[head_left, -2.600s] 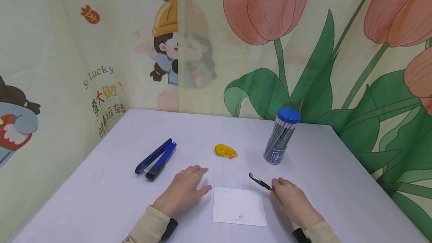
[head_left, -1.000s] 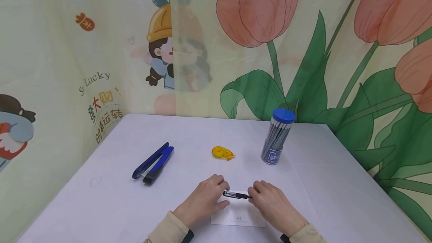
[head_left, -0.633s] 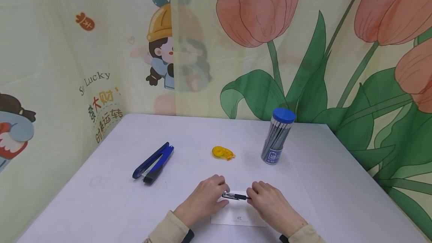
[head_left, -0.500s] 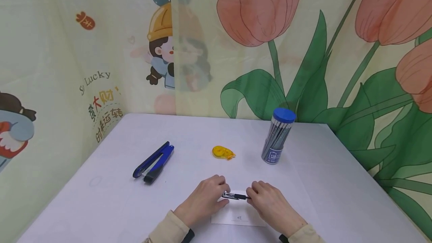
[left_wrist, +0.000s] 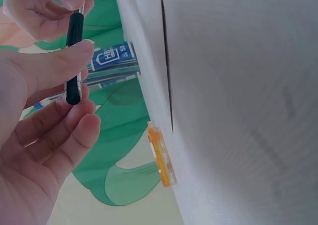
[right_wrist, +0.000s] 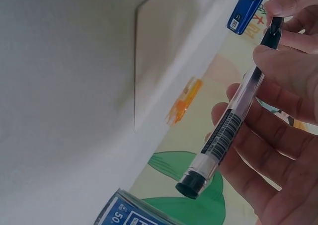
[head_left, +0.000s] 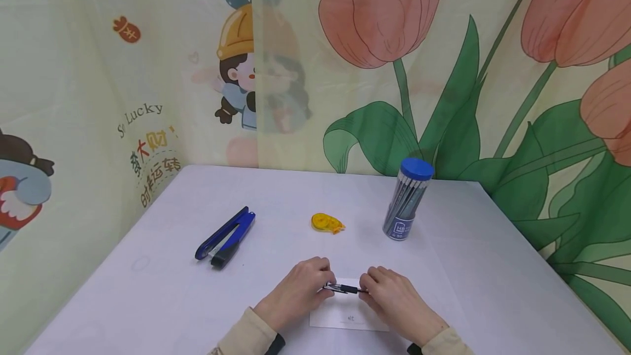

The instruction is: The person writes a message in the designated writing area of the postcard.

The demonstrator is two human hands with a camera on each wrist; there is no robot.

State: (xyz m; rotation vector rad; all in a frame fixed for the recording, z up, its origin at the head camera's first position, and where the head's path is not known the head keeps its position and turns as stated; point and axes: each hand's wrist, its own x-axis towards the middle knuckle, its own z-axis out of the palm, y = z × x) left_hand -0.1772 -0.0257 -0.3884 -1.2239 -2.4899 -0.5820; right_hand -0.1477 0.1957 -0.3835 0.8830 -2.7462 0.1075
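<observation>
My left hand [head_left: 299,292] pinches the pen [head_left: 348,289] at nine o'clock, right hand [head_left: 398,302] at three; I should pull strictly axially.

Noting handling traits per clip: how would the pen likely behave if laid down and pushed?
The pen looks slim, so it is probably light. Its straight, clear, plastic-looking barrel should stay stiff, and its rounded sides suggest it might roll.

Pale table [head_left: 123,300] carries yellow tape dispenser [head_left: 326,223], blue stapler [head_left: 236,235] left of it, pencil jar [head_left: 407,201] right of it, white card [head_left: 342,316] on its near side.
</observation>
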